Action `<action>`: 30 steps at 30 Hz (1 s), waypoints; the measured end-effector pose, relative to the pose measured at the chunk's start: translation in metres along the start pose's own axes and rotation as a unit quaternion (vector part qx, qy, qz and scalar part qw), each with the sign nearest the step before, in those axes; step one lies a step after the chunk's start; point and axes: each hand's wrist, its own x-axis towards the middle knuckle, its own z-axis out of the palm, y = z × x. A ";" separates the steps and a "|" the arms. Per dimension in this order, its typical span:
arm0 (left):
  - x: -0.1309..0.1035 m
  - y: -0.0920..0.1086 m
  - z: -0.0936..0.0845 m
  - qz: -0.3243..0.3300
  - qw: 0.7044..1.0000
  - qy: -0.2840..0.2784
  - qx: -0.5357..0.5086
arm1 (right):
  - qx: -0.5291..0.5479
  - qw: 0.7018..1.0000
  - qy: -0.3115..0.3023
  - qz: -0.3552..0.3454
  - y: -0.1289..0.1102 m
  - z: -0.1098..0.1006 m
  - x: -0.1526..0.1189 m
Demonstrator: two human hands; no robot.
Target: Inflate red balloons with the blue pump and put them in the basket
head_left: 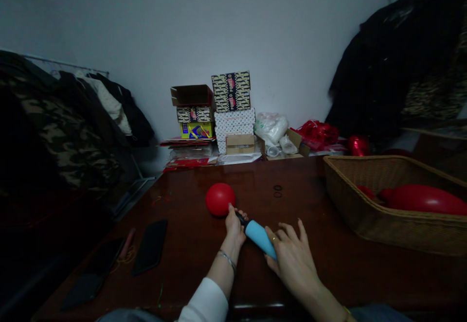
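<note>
A round red balloon [220, 199] is over the brown table, at the nozzle end of a light blue hand pump [260, 238]. My left hand [235, 223] is closed where the balloon's neck meets the pump's black tip; the neck itself is hidden by the fingers. Against the pump's blue body rests my right hand [292, 254], its thumb below the barrel and its other fingers spread and raised above it.
At the right stands a wicker basket [383, 227] holding red balloons [425, 199]. Two dark rings [278, 191] lie mid-table. Dark flat objects [150, 246] and a pinkish stick [127, 243] lie left. Stacked boxes [233, 125] and plastic bags [272, 127] stand behind.
</note>
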 end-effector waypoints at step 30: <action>0.034 0.050 0.005 0.049 0.998 0.009 -0.040 | 0.042 0.999 -0.028 -0.018 0.019 -0.033 -0.001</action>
